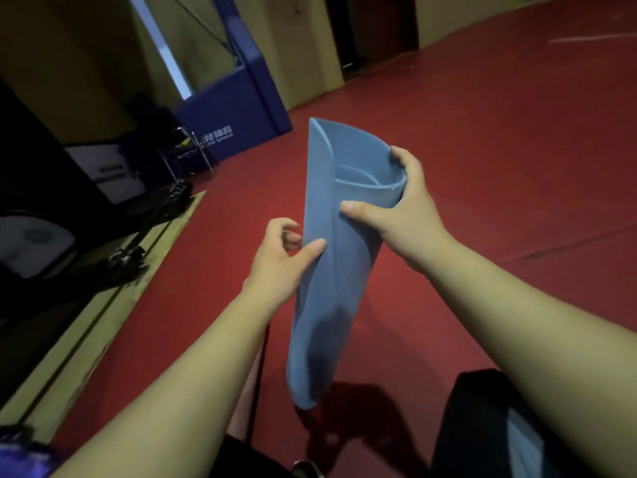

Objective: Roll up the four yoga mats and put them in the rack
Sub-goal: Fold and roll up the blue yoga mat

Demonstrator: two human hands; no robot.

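A light blue yoga mat [324, 298] stands rolled, nearly upright, in front of me above the red floor, its loose outer flap sticking up at the top left. My right hand [396, 215] grips the open top end of the roll, thumb across the front and fingers over the rim. My left hand [279, 257] pinches the roll's left edge about halfway down, thumb on the front. The lower end of the roll hangs just above the floor. No rack can be made out in this view.
A red floor [499, 167] spreads ahead and to the right. A blue padded block [238, 125] stands at the back left, with a folding chair [186, 150] beside it. Dark equipment [51, 208] and a pale strip of floor line the left side.
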